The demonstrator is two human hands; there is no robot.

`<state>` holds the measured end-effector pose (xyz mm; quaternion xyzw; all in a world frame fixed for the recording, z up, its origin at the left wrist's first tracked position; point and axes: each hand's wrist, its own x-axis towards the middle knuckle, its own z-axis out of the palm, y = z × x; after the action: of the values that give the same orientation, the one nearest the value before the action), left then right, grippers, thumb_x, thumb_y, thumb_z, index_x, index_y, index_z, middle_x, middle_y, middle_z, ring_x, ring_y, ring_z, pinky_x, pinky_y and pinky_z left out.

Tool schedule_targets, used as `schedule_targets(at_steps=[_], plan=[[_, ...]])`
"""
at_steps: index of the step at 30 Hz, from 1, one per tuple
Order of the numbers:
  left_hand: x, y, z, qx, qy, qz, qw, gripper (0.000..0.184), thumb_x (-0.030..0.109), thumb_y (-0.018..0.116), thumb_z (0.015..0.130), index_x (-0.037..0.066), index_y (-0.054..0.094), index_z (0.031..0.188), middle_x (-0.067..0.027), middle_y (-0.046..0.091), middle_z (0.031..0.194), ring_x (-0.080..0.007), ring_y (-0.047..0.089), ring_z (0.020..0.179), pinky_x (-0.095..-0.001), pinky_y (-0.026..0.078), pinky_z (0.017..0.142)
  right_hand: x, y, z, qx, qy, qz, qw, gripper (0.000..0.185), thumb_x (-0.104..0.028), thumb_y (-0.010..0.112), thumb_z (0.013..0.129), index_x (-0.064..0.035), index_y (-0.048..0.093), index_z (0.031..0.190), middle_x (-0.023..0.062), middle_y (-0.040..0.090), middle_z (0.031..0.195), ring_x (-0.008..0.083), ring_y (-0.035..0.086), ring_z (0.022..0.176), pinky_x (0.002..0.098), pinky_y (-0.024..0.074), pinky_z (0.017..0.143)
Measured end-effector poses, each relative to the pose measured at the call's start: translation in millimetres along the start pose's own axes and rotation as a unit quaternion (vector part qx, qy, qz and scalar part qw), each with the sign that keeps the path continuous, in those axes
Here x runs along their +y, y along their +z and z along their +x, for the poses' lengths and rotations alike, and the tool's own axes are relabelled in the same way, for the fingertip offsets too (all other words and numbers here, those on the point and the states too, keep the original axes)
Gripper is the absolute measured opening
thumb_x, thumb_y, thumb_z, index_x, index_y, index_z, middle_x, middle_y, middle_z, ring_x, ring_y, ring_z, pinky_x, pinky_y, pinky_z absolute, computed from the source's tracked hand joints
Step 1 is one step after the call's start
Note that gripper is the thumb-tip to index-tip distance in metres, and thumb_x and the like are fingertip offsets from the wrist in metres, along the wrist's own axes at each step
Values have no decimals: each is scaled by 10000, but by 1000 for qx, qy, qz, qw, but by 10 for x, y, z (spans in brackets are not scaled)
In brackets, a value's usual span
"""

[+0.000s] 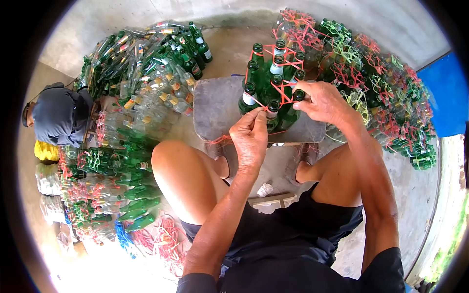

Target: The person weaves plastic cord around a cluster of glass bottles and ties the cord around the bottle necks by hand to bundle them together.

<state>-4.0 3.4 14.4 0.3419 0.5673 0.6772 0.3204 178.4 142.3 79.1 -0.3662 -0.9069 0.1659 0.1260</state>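
Note:
A cluster of several green glass bottles (264,85) stands upright on a small grey table (210,110) between my knees. Red plastic string (282,89) is wound around and across their necks. My left hand (250,132) is closed in a pinch on the string at the front of the cluster, close to the nearest bottle's neck. At the front right corner, the fingers of my right hand (320,101) curl around the neck of a green bottle (291,116). The hand partly covers that bottle's top. A loose end of red string hangs over the table's front edge.
Loose bottles (141,58) lie piled at the left. Bundles tied with red and green string (371,83) fill the right side. A person in dark clothing (61,115) sits bent over at the far left. Loose pink string (168,244) lies on the floor by my left leg.

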Motion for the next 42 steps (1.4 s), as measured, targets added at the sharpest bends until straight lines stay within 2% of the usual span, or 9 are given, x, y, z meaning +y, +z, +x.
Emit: schedule_targets(at_steps=[3, 9, 12, 18, 29, 32, 33, 36, 42], plan=[[-58, 28, -10, -2, -56, -47, 997, 166, 45, 677, 1028, -59, 780, 1106, 60, 679, 814, -5, 517, 709, -211, 425, 606, -37, -95, 28, -47, 43, 7, 998, 436, -276, 810, 863, -73, 699, 1233, 182, 741, 890, 398, 728, 864, 494, 570, 781], [-71, -87, 161, -49, -129, -99, 986, 163, 37, 709, 1003, -68, 776, 1109, -9, 763, 900, -20, 617, 754, -199, 486, 649, -83, -82, -21, -7, 30, 70, 997, 399, -218, 798, 865, -87, 697, 1228, 154, 725, 964, 368, 720, 902, 495, 565, 810], [-60, -142, 264, -79, -161, -102, 979, 155, 42, 711, 998, -67, 777, 1088, -28, 774, 901, -33, 632, 737, -208, 503, 641, -259, -247, -71, 84, -41, -57, 994, 330, -150, 774, 867, -99, 714, 1188, 97, 678, 983, 336, 708, 932, 459, 572, 798], [-51, -231, 382, -129, -170, -35, 976, 161, 58, 737, 993, -56, 773, 1101, -59, 777, 967, -89, 683, 818, -252, 556, 737, -409, -95, 248, 107, -199, 16, 974, 208, 46, 658, 900, -29, 726, 1081, 89, 614, 952, 304, 653, 883, 418, 559, 762], [-171, -122, 428, -66, -106, 39, 991, 208, 136, 786, 977, -71, 782, 956, 43, 648, 759, -32, 499, 684, -255, 399, 570, -501, 66, 657, -207, -81, -2, 975, 414, 100, 541, 809, -57, 780, 1109, 149, 701, 1047, 370, 701, 919, 450, 549, 743], [-313, -133, 471, -59, -100, 55, 992, 226, 151, 795, 974, -72, 783, 943, 44, 644, 744, -32, 493, 678, -262, 392, 561, -505, 11, 734, -285, 17, 100, 953, 470, 113, 491, 786, -30, 777, 1131, 164, 711, 1042, 303, 717, 789, 412, 547, 650], [-326, -123, 477, -55, -96, 65, 992, 231, 153, 797, 974, -75, 783, 935, 42, 646, 743, -33, 496, 681, -261, 395, 563, -664, -139, 740, -316, 63, 119, 939, 484, 114, 463, 775, -11, 773, 1124, 164, 707, 1015, 229, 687, 645, 377, 519, 540], [-344, -97, 500, -42, -80, 73, 993, 239, 154, 801, 972, -78, 785, 915, 33, 662, 742, -35, 514, 682, -262, 409, 564, -671, -146, 778, -330, 51, 107, 936, 479, 106, 448, 790, -21, 759, 1131, 148, 705, 1018, 195, 651, 555, 358, 481, 462], [-307, -169, 540, -69, -83, 61, 992, 238, 158, 829, 950, -71, 795, 894, 5, 693, 722, -47, 540, 652, -271, 431, 549, -785, -207, 832, -348, 25, -71, 934, 336, 95, 537, 837, -46, 722, 1080, 147, 698, 932, 283, 689, 670, 431, 518, 582]])
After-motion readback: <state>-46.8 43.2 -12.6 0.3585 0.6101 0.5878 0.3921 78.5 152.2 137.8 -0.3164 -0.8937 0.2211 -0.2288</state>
